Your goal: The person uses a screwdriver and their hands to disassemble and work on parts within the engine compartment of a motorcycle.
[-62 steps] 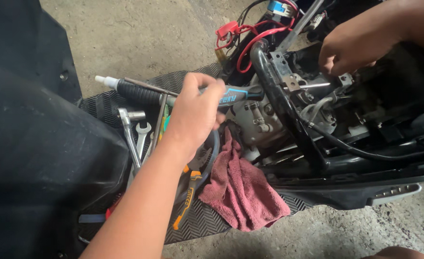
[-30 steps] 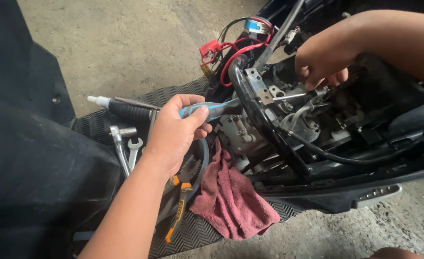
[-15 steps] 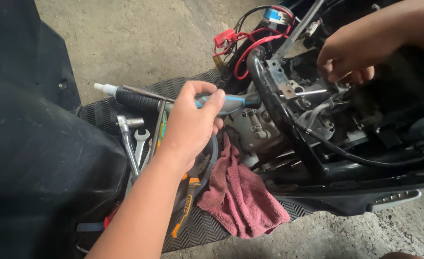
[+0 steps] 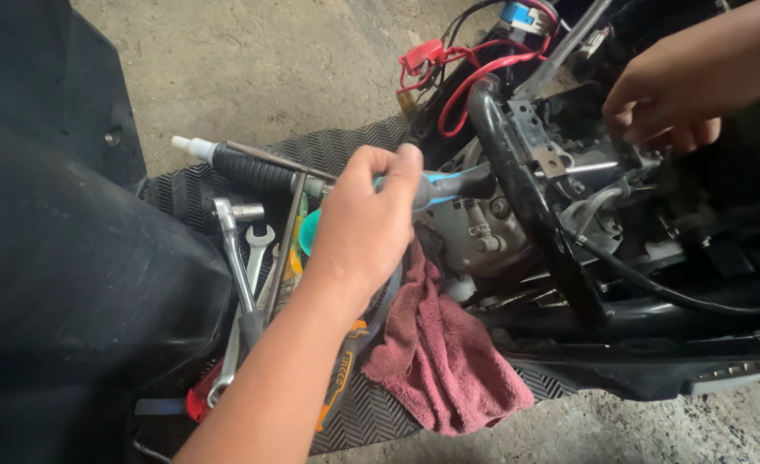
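My left hand (image 4: 367, 228) grips a blue-and-grey handled tool (image 4: 450, 186), likely a screwdriver, whose tip points right into the open scooter frame beside the black frame tube (image 4: 526, 202). My right hand (image 4: 664, 99) reaches into the machine at the upper right, fingers curled down on a dark part behind a metal bracket (image 4: 536, 137); what it holds is hidden. The grey engine casing (image 4: 475, 236) sits just below the tool.
On the ribbed black mat (image 4: 346, 155) lie a ratchet wrench (image 4: 234, 249), spanners (image 4: 260, 249), a black-gripped bar (image 4: 255, 167) and orange-handled pliers (image 4: 341, 387). A red rag (image 4: 449, 361) lies under the engine. Red wires (image 4: 457, 73) loop at the top. A dark panel fills the left.
The view has shifted slightly. My left hand still holds the tool at the frame tube, and my right hand stays on the upper part of the machine.
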